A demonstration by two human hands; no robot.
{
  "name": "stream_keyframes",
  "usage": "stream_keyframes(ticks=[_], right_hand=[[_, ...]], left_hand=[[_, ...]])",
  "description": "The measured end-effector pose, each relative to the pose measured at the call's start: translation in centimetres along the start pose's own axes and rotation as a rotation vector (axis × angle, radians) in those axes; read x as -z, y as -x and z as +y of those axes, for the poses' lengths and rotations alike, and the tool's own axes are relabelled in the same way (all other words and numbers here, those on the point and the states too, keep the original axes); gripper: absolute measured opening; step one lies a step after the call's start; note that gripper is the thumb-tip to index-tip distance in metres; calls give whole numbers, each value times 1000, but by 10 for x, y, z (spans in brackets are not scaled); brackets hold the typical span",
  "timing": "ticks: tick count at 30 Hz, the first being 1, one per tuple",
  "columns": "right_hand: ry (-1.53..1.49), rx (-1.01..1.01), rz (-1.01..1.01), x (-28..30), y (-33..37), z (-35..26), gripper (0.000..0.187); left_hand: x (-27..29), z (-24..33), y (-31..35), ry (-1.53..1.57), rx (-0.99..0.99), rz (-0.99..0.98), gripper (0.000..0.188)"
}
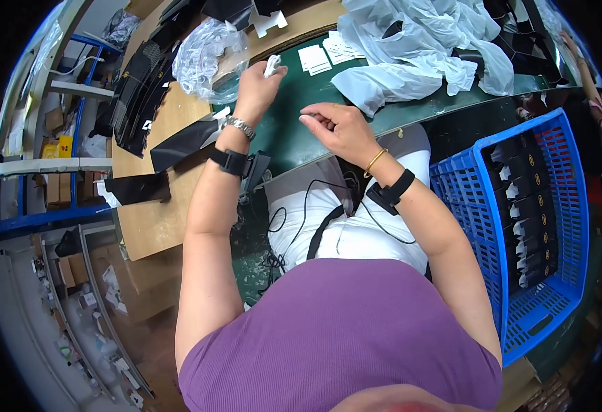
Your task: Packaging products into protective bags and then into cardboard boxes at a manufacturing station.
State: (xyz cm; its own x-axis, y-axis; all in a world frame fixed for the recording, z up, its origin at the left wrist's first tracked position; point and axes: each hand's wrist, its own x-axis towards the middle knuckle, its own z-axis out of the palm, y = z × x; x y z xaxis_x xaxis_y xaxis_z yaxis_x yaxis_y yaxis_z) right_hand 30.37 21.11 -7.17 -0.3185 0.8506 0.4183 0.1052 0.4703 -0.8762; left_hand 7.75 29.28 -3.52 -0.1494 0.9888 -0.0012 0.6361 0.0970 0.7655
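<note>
My left hand is closed over the green tabletop, its fingers and thumb around a small white bundled cable. Just left of it lies a clear plastic bag with pale, coiled-looking contents. My right hand hangs over the table's near edge with its fingers curled in toward the thumb. Nothing shows between its fingertips. Beyond the hands, small white cards lie on the green surface.
Crumpled white plastic sheeting covers the far right of the table. A blue crate with a row of black boxes stands at my right. Folded black cartons rest on the wooden surface at left. Shelving stands beyond.
</note>
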Motion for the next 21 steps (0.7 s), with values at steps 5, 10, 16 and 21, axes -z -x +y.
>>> stream_keyframes(ticks=[5, 10, 16, 21], right_hand=[[74, 42, 9, -2, 2, 2, 17], [115, 98, 12, 0, 3, 4, 16], [96, 97, 5, 2, 0, 3, 16], [59, 62, -2, -2, 6, 6, 18]], left_hand=[[-24, -1, -16, -250, -285, 105, 52], [-38, 19, -42, -387, -366, -44, 59], [-40, 21, -62, -365, -200, -200, 65], [-29, 5, -30, -310, -262, -14, 56]])
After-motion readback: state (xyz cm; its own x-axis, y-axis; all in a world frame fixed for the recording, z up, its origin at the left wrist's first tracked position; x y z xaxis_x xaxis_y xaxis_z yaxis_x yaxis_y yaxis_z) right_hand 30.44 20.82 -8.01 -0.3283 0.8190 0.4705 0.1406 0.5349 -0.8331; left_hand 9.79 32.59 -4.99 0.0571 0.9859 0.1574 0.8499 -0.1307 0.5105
